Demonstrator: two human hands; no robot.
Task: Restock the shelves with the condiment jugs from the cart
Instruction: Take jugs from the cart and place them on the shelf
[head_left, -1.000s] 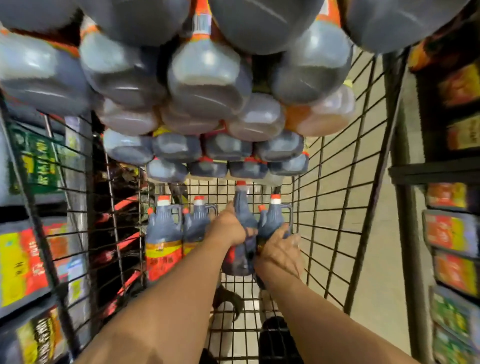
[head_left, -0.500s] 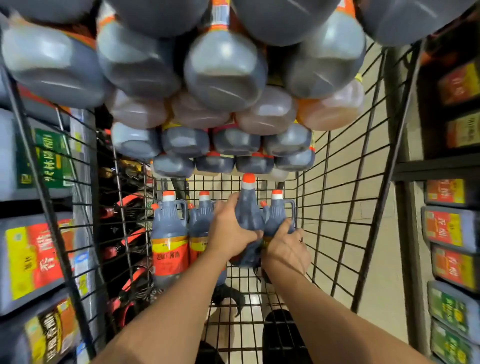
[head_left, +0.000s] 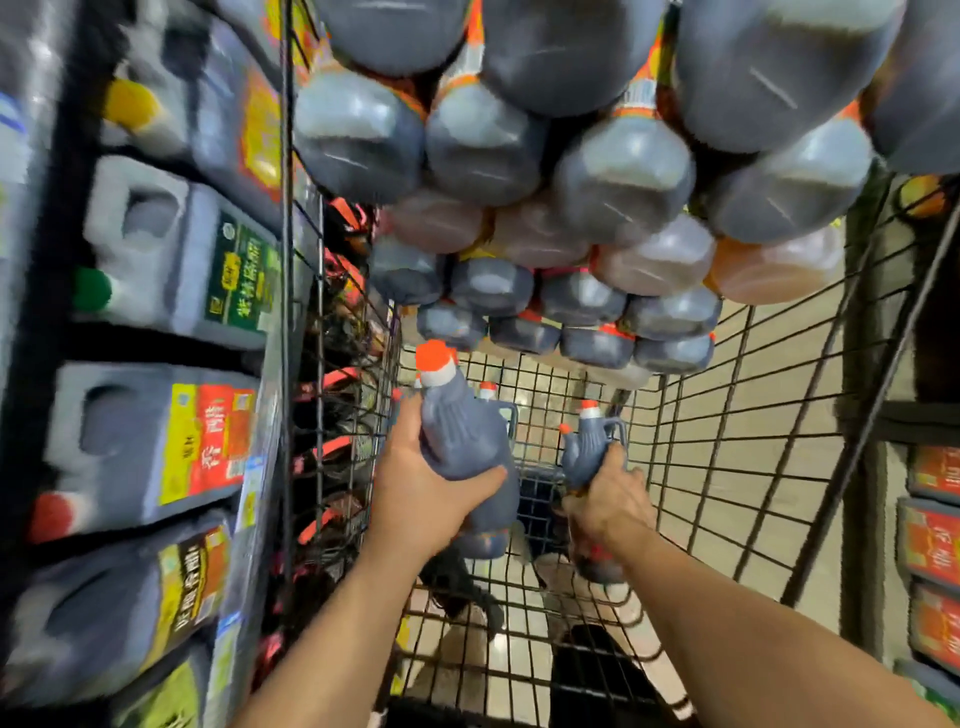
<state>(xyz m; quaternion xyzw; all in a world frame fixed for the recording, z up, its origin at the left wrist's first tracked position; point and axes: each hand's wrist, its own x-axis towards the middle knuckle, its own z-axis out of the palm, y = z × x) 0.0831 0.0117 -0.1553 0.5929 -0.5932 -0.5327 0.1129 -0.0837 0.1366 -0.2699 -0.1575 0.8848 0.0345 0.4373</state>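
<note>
My left hand (head_left: 421, 499) is curled round the belly of the left jug (head_left: 457, 441), thumb across its front, orange cap pointing up and away from the palm. My right hand (head_left: 613, 499) wraps the right jug (head_left: 589, 452) low on its body, with the handle just beyond the knuckles. Both jugs sit inside the cart (head_left: 727, 441), beneath the stacked jugs (head_left: 623, 176) above my hands. I'd keep them low, clear the wire wall, then swing toward the shelves (head_left: 156, 345) left of my left hand, 1 jug at a time. Both held labels are hidden. The shelf jugs (head_left: 156, 280) carry green, yellow and red labels in Chinese characters — too blurred to read.
</note>
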